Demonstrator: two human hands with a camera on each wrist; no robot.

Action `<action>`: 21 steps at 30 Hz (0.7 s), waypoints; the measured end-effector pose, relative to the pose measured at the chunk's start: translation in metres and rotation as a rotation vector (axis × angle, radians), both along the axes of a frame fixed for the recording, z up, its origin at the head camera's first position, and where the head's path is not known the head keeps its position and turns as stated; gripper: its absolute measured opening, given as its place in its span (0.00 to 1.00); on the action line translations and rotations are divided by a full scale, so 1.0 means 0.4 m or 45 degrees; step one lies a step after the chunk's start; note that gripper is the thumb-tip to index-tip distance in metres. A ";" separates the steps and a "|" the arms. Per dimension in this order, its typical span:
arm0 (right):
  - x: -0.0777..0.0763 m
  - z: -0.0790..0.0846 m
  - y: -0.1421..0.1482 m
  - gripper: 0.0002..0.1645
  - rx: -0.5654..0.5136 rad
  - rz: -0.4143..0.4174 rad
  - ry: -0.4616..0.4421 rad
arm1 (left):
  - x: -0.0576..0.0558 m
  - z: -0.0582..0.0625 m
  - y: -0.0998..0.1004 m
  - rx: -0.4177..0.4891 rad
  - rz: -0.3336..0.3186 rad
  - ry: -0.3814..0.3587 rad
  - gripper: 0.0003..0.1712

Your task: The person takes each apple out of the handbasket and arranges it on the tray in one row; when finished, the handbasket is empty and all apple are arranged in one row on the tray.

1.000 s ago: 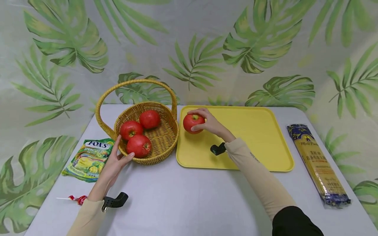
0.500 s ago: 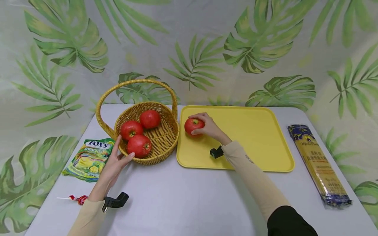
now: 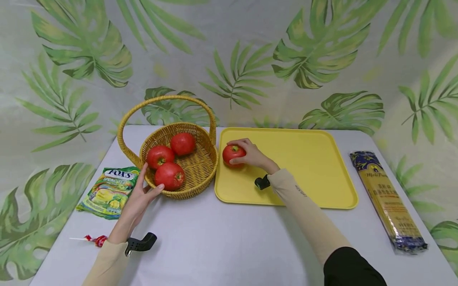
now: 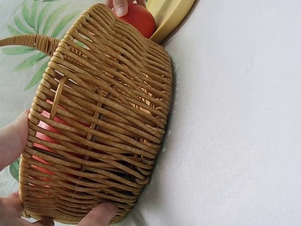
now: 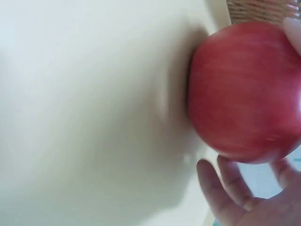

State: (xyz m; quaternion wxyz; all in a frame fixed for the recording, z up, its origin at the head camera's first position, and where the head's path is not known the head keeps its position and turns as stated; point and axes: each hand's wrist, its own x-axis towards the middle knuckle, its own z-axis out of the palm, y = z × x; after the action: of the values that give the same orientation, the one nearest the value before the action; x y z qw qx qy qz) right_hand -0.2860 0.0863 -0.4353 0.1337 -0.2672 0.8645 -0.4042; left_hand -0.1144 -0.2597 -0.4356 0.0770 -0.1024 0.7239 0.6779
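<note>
In the head view my right hand (image 3: 252,155) holds a red apple (image 3: 231,155) near the left end of a yellow tray (image 3: 286,167). Thumb and fingers sit on opposite sides of the apple (image 5: 247,94) in the right wrist view, where it is on or just over the tray surface. My left hand (image 3: 137,200) grips the near left side of a wicker basket (image 3: 198,169), thumb at its rim. Against the weave, a fingertip (image 4: 101,213) shows in the left wrist view. Inside the basket lie three red apples (image 3: 169,176).
A tall handle (image 3: 168,97) arches over the basket. Left of it lie a green candy bag (image 3: 109,192) and a red-wrapped lollipop (image 3: 98,240). At the right edge of the white table (image 3: 222,242) is a long pasta packet (image 3: 388,200).
My right hand has lowered slightly with the apple toward the tray's left end. The left hand and the basket stay where they were.
</note>
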 end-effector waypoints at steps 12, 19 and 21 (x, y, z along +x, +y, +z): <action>0.040 0.065 -0.048 0.28 -0.507 0.034 0.122 | 0.000 -0.002 0.000 -0.014 0.010 -0.009 0.55; 0.086 0.100 -0.140 0.26 -0.574 0.220 0.014 | -0.002 -0.002 0.000 -0.016 0.014 -0.010 0.55; 0.096 0.105 -0.169 0.26 -0.522 0.272 0.011 | -0.002 -0.002 -0.001 -0.011 0.017 -0.013 0.55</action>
State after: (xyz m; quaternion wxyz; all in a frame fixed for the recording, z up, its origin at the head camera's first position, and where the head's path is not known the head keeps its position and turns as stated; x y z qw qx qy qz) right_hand -0.2475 0.0187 -0.3934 0.1150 -0.3804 0.7317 -0.5538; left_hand -0.1150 -0.2600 -0.4364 0.0758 -0.1109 0.7258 0.6747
